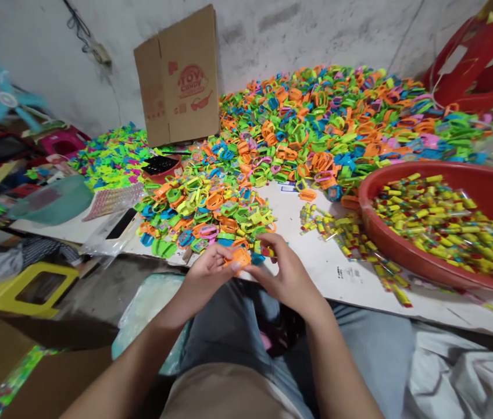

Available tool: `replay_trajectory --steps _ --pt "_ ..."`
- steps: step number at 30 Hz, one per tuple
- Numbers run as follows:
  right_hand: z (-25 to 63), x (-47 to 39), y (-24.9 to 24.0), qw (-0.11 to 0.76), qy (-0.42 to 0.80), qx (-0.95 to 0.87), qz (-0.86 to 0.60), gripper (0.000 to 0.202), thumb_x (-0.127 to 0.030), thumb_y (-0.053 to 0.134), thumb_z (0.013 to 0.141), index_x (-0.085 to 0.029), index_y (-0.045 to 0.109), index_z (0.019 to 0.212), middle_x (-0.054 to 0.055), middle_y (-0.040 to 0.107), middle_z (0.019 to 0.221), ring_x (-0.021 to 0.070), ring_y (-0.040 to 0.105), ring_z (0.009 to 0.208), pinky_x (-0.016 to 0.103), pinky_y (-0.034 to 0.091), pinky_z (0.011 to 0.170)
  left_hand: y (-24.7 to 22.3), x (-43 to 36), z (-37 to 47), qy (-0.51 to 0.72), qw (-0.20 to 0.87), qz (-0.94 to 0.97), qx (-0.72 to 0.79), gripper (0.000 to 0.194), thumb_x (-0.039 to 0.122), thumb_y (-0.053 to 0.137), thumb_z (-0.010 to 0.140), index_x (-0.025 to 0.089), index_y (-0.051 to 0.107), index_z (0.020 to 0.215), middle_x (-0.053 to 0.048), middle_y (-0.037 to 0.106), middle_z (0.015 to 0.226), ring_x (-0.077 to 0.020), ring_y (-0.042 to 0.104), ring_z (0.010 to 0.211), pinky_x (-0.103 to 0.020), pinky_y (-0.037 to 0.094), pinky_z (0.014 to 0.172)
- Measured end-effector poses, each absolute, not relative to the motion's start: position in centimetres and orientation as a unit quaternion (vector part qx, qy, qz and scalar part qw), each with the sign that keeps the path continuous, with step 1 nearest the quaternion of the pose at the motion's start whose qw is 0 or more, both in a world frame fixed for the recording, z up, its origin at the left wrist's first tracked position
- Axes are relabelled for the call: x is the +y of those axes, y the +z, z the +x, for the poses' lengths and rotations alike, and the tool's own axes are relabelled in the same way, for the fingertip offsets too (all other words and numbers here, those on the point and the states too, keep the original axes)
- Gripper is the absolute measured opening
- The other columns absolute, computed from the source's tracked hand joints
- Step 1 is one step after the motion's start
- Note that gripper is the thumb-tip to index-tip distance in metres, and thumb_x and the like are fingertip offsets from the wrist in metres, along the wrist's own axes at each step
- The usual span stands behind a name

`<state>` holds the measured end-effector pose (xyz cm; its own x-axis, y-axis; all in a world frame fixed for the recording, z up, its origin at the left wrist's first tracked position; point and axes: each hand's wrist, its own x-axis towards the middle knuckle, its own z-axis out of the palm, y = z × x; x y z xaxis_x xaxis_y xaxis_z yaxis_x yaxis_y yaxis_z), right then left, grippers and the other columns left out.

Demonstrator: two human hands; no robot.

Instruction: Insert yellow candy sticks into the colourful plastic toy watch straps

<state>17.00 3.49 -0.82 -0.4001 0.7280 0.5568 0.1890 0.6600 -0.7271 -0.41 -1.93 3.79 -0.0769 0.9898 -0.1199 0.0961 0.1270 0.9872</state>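
At the table's front edge, my left hand [214, 265] is closed on an orange plastic piece [238, 260]. My right hand [282, 272] is beside it, its thumb near the piece and its index finger raised; a small yellow and red item [266, 251] shows by its fingertips, partly hidden. Just beyond both hands lies a pile of colourful plastic pieces [203, 203]. Small yellow candy-like tubes [342, 233] lie loose to the right, next to a red basin [429, 265] that holds many more of them.
A larger colourful heap [316, 128] runs along the wall. A cardboard piece [181, 75] stands behind. Left are a small red container [170, 173], a teal tray [50, 201], clear bags and a yellow stool [24, 288]. An open carton [54, 378] is lower left.
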Motion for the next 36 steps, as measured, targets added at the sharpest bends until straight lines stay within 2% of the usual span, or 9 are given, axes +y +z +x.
replay_trajectory --steps 2,7,9,12,14,21,30,33,36 --pt "17.2 3.4 -0.9 0.453 0.344 -0.766 -0.301 0.048 -0.038 0.065 0.086 -0.022 0.04 0.122 0.01 0.056 0.113 0.0205 0.059 0.094 0.032 0.05 0.075 3.7 -1.9 -0.3 0.502 0.49 0.457 0.547 0.035 0.031 0.078 0.069 0.02 0.053 0.093 -0.001 0.068 0.092 -0.0131 0.065 0.085 -0.024 0.05 0.076" --pt "15.9 2.9 -1.1 0.493 0.42 -0.703 -0.295 0.012 -0.029 0.034 0.1 -0.021 0.039 0.107 0.004 0.055 0.092 0.015 0.058 0.08 0.028 0.048 0.07 4.0 -2.0 0.0 0.518 0.455 0.472 0.55 0.048 0.026 0.078 0.069 0.02 0.052 0.11 -0.007 0.069 0.106 -0.0172 0.068 0.092 -0.028 0.055 0.08" --pt "15.4 2.8 -1.0 0.502 0.42 -0.702 -0.28 0.009 -0.027 0.036 0.099 -0.022 0.041 0.105 0.003 0.056 0.088 0.0141 0.057 0.074 0.026 0.047 0.066 4.3 -2.1 0.1 0.517 0.411 0.502 0.558 0.046 0.026 0.077 0.07 0.02 0.054 0.109 -0.008 0.068 0.112 -0.0199 0.067 0.101 -0.032 0.054 0.088" --pt "15.3 2.8 -0.8 0.524 0.392 -0.711 -0.258 0.01 -0.025 0.04 0.098 -0.021 0.047 0.104 0.006 0.059 0.096 0.0161 0.059 0.087 0.028 0.048 0.074 4.5 -2.1 0.1 0.508 0.348 0.543 0.571 0.04 0.027 0.075 0.073 0.021 0.057 0.108 -0.008 0.065 0.118 -0.0219 0.063 0.111 -0.034 0.051 0.097" --pt "15.4 2.9 -0.7 0.54 0.375 -0.71 -0.252 0.01 -0.025 0.043 0.098 -0.021 0.05 0.104 0.008 0.06 0.099 0.0175 0.06 0.093 0.029 0.049 0.078 4.4 -2.2 0.0 0.503 0.321 0.557 0.578 0.039 0.028 0.075 0.074 0.021 0.058 0.108 -0.008 0.065 0.12 -0.0226 0.061 0.113 -0.034 0.05 0.098" --pt "14.9 2.8 -0.7 0.547 0.317 -0.723 -0.28 0.011 -0.02 0.044 0.097 -0.021 0.053 0.102 0.006 0.064 0.093 0.0173 0.062 0.087 0.028 0.049 0.072 3.3 -2.2 -1.1 0.479 0.232 0.623 0.573 0.042 0.024 0.073 0.076 0.024 0.06 0.115 -0.007 0.063 0.126 -0.0228 0.059 0.118 -0.032 0.051 0.097" --pt "14.3 2.7 -0.9 0.503 0.27 -0.766 -0.294 0.013 -0.019 0.042 0.097 -0.019 0.053 0.104 0.007 0.064 0.091 0.0189 0.061 0.083 0.029 0.05 0.07 3.1 -2.4 -1.8 0.453 0.208 0.621 0.606 0.036 0.027 0.071 0.078 0.026 0.062 0.113 -0.006 0.065 0.119 -0.0229 0.062 0.112 -0.035 0.05 0.096" --pt "13.8 2.6 -1.0 0.472 0.209 -0.801 -0.303 0.016 -0.018 0.042 0.095 -0.015 0.052 0.107 0.011 0.064 0.094 0.0225 0.06 0.086 0.033 0.049 0.073 3.0 -2.4 -1.8 0.471 0.258 0.563 0.628 0.032 0.033 0.071 0.077 0.024 0.062 0.106 -0.006 0.068 0.107 -0.0203 0.067 0.095 -0.031 0.054 0.082" --pt "13.1 2.4 -1.3 0.436 0.135 -0.821 -0.343 0.015 -0.021 0.045 0.093 -0.013 0.055 0.102 0.011 0.064 0.086 0.0251 0.059 0.079 0.036 0.045 0.068 2.9 -2.1 -1.9 0.497 0.346 0.499 0.62 0.032 0.038 0.071 0.075 0.02 0.06 0.099 -0.003 0.068 0.09 -0.0159 0.066 0.077 -0.026 0.053 0.067"
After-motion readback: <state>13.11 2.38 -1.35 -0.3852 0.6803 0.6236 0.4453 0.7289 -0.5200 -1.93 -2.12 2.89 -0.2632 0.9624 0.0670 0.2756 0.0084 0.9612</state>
